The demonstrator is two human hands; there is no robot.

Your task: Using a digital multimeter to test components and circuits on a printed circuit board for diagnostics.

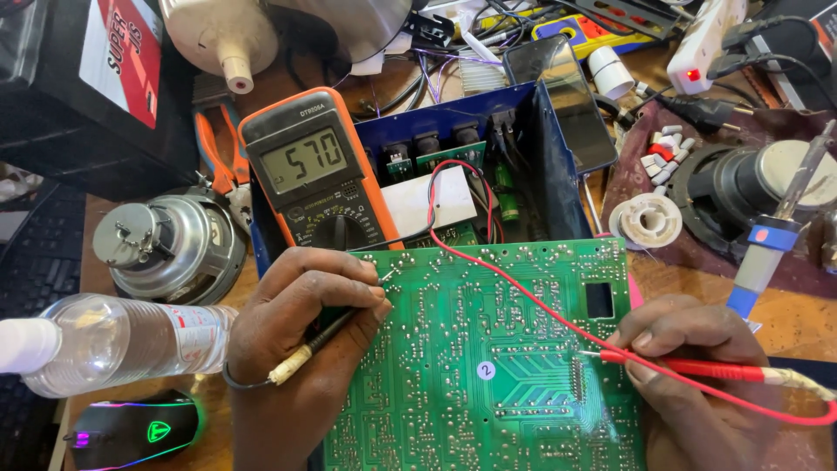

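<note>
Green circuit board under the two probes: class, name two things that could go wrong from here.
1. The red probe in the right hand sits among closely packed solder points on the green circuit board; a slip might bridge two.
2. The red lead lies loose across the board and could snag, jolting the orange multimeter.

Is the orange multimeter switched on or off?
On: the orange multimeter with grey screen shows dark digits on its display.

Wooden bench (789,318) bears water bottle (113,342), mouse (131,432), speaker (170,244).
</note>
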